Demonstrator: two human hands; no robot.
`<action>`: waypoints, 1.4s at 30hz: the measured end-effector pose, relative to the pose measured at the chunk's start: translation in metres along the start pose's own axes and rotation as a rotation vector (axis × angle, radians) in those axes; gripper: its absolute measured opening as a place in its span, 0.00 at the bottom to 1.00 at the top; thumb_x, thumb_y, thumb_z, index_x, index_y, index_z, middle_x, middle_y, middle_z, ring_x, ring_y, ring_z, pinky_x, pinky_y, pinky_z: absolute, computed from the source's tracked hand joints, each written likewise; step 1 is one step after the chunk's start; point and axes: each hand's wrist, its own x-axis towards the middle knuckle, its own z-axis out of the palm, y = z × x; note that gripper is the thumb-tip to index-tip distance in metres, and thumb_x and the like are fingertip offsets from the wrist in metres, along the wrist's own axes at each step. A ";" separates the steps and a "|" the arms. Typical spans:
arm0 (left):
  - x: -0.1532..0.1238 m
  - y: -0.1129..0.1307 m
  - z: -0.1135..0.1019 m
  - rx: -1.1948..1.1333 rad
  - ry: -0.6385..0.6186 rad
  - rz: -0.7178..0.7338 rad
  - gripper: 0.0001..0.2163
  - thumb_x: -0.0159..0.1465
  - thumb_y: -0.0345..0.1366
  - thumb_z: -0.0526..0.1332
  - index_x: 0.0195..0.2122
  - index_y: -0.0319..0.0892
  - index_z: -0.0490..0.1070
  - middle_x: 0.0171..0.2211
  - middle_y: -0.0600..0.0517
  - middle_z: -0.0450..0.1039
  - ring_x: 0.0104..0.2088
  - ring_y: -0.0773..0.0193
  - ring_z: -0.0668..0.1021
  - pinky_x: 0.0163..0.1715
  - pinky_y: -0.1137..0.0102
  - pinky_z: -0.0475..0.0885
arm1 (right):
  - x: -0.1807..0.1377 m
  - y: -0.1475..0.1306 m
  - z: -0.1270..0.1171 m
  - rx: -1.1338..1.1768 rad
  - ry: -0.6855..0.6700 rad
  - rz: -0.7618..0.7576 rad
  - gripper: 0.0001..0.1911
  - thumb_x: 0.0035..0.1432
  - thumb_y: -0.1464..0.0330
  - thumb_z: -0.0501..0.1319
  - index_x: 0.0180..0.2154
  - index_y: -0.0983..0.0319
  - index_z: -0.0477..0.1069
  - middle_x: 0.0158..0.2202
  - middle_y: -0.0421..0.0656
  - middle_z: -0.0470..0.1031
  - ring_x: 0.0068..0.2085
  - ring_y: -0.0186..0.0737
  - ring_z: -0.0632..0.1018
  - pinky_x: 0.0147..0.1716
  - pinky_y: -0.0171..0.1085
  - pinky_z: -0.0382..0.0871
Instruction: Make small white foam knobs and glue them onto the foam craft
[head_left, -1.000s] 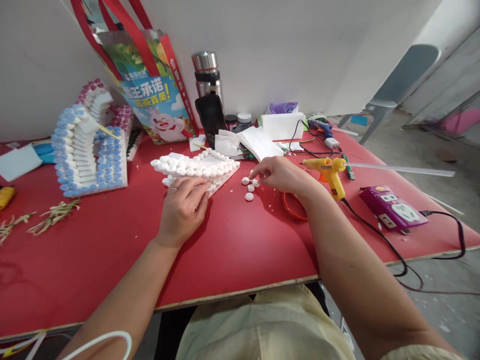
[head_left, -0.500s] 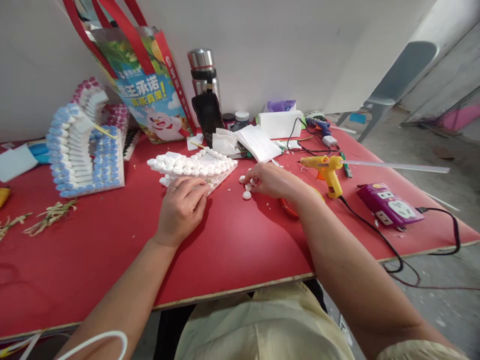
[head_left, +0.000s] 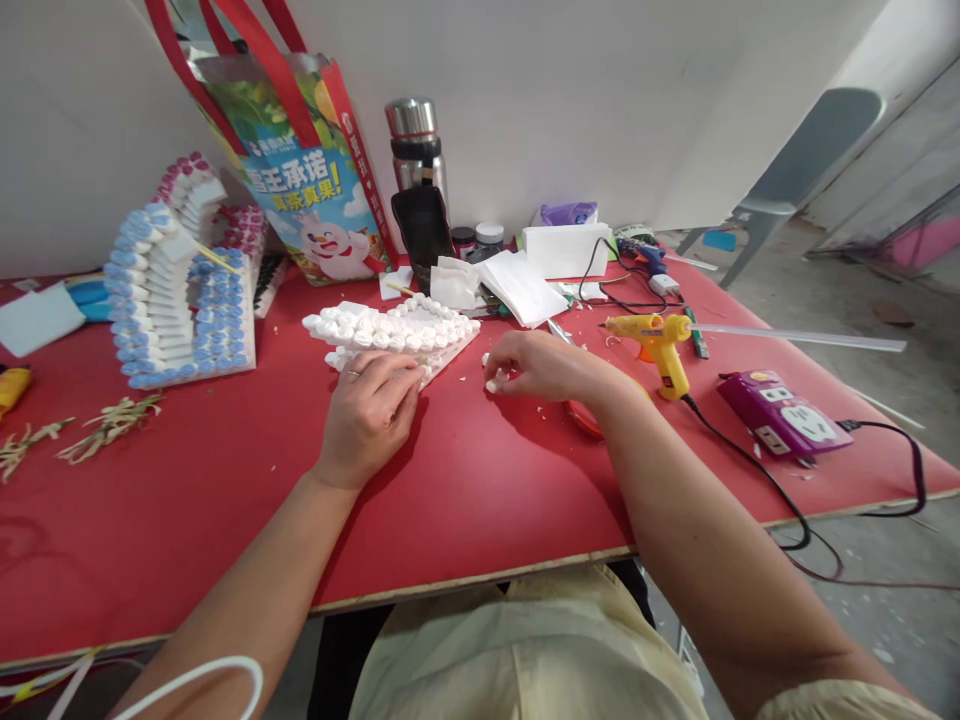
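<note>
A white model [head_left: 390, 327], covered with rows of small white rosette-like pieces, sits on the table a little left of the middle. My left hand [head_left: 373, 405] is closed at its near edge, fingers bent over the base; the fingertips are partly hidden. To the right, my right hand [head_left: 532, 365] is low over the tabletop with its fingers drawn together around small white round pieces [head_left: 493, 385]. A few of these show at the fingertips, and the hand covers the others.
A yellow glue gun [head_left: 660, 350] with a long glue stick lies right of my right hand, near a purple power strip [head_left: 784, 412]. Paper sheets [head_left: 521, 288], a phone [head_left: 421, 232] and a flask [head_left: 414, 140] are behind. A blue-and-white model [head_left: 172, 310] and bag [head_left: 315, 190] stand left.
My right hand has closed in over the loose white pieces, so fewer of them show. The left hand stays at the model. The whole view has shifted slightly.
</note>
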 end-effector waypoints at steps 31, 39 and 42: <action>0.001 0.001 -0.004 -0.001 0.036 0.012 0.08 0.65 0.26 0.61 0.42 0.41 0.77 0.42 0.44 0.80 0.46 0.53 0.78 0.49 0.56 0.74 | -0.020 -0.012 -0.009 -0.253 -0.072 0.276 0.09 0.55 0.64 0.66 0.38 0.59 0.74 0.36 0.46 0.77 0.36 0.45 0.75 0.29 0.37 0.57; 0.000 0.003 -0.003 -0.063 0.010 -0.034 0.08 0.66 0.28 0.61 0.42 0.43 0.78 0.42 0.45 0.81 0.47 0.52 0.78 0.50 0.56 0.73 | -0.019 -0.016 -0.007 -0.230 -0.048 0.254 0.04 0.49 0.70 0.65 0.28 0.59 0.69 0.32 0.45 0.76 0.31 0.42 0.73 0.26 0.38 0.55; 0.007 0.019 -0.008 -0.211 0.065 -0.131 0.07 0.67 0.29 0.61 0.41 0.43 0.79 0.41 0.46 0.81 0.45 0.55 0.80 0.49 0.59 0.75 | -0.019 -0.014 -0.011 -0.041 0.130 0.256 0.06 0.51 0.67 0.65 0.32 0.59 0.71 0.31 0.43 0.77 0.30 0.39 0.73 0.27 0.37 0.57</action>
